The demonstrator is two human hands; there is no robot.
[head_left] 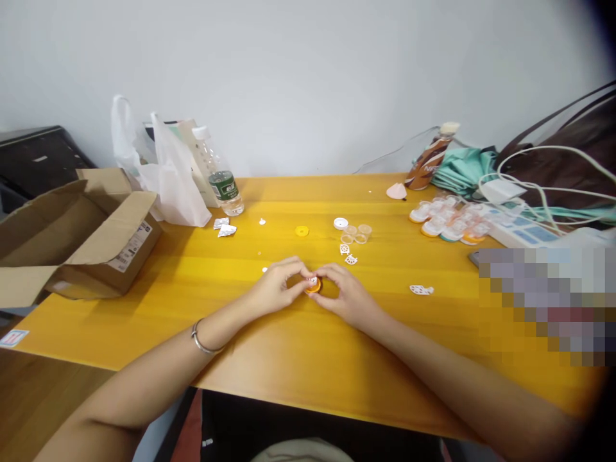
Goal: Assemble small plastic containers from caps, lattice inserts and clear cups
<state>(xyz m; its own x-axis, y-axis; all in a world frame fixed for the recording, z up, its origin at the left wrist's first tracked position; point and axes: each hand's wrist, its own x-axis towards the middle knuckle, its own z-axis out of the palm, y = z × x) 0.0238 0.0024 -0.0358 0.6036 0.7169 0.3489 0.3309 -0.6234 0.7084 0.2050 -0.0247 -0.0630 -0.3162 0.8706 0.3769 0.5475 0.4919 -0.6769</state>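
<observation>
My left hand [276,287] and my right hand [347,293] meet at the middle of the yellow wooden table [250,359]. Both pinch a small round orange piece with a white insert [312,284], held just above the tabletop. A metal bangle [202,340] sits on my left wrist. Just beyond the hands lie white cut-out bits [347,254], small clear cups [357,233], a white disc [341,223] and a yellow disc [301,231]. Another white cut-out [421,290] lies to the right.
An open cardboard box [72,234] hangs over the left edge. Behind it stand a white plastic bag [163,173] and a water bottle [221,176]. A cluster of finished round pieces [450,221], a power strip [522,231], cables, a brown bottle [428,160] and a bag crowd the right.
</observation>
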